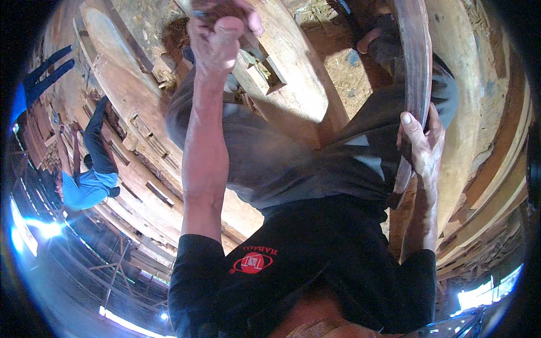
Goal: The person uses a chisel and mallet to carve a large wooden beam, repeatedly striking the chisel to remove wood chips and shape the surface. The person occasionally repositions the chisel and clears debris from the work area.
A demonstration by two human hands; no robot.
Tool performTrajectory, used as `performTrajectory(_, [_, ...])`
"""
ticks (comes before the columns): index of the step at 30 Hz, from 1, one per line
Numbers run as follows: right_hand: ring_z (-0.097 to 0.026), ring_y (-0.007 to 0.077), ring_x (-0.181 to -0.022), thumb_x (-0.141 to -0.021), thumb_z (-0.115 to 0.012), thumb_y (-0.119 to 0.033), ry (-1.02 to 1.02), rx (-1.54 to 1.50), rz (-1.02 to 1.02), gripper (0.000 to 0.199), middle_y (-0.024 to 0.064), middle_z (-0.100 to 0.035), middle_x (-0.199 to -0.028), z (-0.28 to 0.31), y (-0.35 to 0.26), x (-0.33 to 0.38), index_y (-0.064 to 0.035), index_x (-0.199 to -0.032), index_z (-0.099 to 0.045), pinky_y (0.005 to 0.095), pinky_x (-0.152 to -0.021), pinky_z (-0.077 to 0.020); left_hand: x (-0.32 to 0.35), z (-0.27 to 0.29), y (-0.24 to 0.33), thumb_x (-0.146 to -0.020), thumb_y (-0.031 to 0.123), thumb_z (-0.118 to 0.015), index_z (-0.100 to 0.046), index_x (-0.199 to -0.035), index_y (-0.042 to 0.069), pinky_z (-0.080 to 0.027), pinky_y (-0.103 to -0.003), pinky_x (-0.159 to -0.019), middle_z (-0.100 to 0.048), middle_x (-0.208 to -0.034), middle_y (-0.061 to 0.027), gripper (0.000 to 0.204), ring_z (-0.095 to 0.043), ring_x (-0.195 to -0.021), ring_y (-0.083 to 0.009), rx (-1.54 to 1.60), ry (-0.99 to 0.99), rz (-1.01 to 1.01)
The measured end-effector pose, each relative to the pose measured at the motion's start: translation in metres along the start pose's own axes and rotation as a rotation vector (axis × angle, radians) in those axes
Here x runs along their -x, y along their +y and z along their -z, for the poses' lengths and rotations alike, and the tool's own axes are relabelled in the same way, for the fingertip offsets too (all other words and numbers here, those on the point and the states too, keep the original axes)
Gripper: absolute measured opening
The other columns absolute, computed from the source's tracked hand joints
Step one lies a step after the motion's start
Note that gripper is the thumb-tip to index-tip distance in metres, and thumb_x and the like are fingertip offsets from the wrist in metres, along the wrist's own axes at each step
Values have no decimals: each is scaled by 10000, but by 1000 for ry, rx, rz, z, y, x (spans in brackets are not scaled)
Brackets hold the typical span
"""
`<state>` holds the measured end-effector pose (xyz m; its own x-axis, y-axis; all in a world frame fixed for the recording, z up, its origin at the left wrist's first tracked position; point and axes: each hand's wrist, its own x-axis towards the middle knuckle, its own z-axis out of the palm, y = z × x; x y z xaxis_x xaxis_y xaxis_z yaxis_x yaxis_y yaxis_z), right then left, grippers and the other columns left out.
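My left hand (pixel 217 42) is raised at the top of the view, its fingers closed round a dark brown thing (pixel 220 8) cut off by the picture's edge; its kind is unclear. Low on the right, my right hand (pixel 424 138) grips a long, greyish, slightly curved wooden bar (pixel 416 62) near its lower end. The bar stands up along my right thigh and runs out of view at the top. Between my legs lies a pale thick plank (pixel 307 73). A rectangular slot (pixel 275 85) is cut into it, just beyond my left wrist.
Long timbers (pixel 115 48) lie side by side on the left, some with cut slots, and more curved boards (pixel 496 174) stack on the right. Wood shavings (pixel 344 73) cover the ground. A person in a blue shirt (pixel 87 188) works at far left; another person's dark-clothed legs (pixel 51 70) show beyond.
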<state>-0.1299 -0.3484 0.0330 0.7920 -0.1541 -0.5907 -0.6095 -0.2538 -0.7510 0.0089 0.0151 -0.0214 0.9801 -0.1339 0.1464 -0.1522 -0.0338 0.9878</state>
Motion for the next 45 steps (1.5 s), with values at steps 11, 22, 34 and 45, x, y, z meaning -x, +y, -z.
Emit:
performTrajectory(11, [-595, 198, -572, -887, -724, -442, 154, -476, 491, 628, 135, -656, -774, 26, -47, 31, 8, -1295, -564, 302, -499, -451, 6, -64, 8, -769, 499, -904, -697, -975, 44, -536, -277, -576, -657, -708, -8, 542, -644, -621, -101, -78, -503, 463])
performTrajectory(22, [-680, 275, -767, -892, -766, -343, -101, 208, 572, 456, 179, -717, -879, -8, -41, 34, 23, -1105, -598, 381, -694, -548, 13, -75, 13, -855, 222, -847, -630, -818, 70, -474, -252, -525, -593, -647, 26, 267, -574, -563, -67, -250, -526, 443])
performTrajectory(34, [-664, 257, -879, -866, -807, -375, -144, -140, 543, 491, 146, -695, -937, 54, -96, 72, 31, -1080, -633, 391, -811, -525, 51, -52, 16, -849, 285, -870, -644, -823, 76, -484, -276, -578, -609, -676, 32, 309, -590, -613, -79, -336, -273, 306])
performTrajectory(45, [-669, 214, -884, -888, -769, -293, 123, 12, 469, 434, 134, -712, -936, 1, -60, 73, 26, -1163, -665, 384, -792, -533, 76, -38, 37, -825, 230, -885, -692, -844, 80, -481, -274, -668, -641, -758, 49, 245, -570, -713, -53, -184, -264, 396])
